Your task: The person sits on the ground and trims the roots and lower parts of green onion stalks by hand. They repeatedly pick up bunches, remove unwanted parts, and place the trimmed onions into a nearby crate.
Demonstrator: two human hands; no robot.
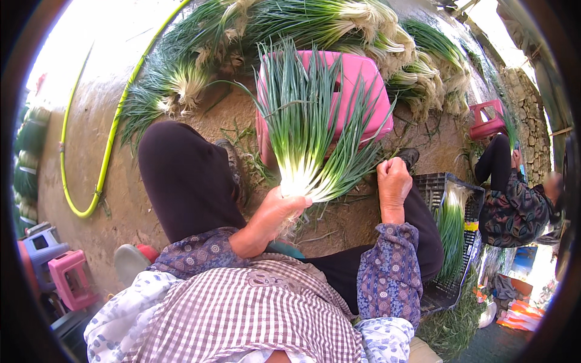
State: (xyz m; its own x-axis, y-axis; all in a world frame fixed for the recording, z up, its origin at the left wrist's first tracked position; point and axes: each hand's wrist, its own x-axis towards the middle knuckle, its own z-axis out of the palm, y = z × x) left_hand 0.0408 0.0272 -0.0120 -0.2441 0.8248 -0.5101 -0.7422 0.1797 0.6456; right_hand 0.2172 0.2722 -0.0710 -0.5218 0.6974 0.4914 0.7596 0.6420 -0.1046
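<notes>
My left hand [272,218] grips a bunch of green onions [299,136] round its white lower stems, with the roots hanging below the fist. The green leaves fan out away from me over a pink plastic stool [358,100], and some of them spread to the right. My right hand [394,183] is to the right of the bunch, above my knee, with its fingers curled in at the tips of the right-hand leaves. Whether it pinches a leaf cannot be made out.
Piles of green onions [317,20] lie beyond the stool. A black plastic crate [447,297] holding a bundle stands at right, near a seated person [513,204]. A yellow hose [109,159] curves over the floor at left. Small stools [72,279] stand lower left.
</notes>
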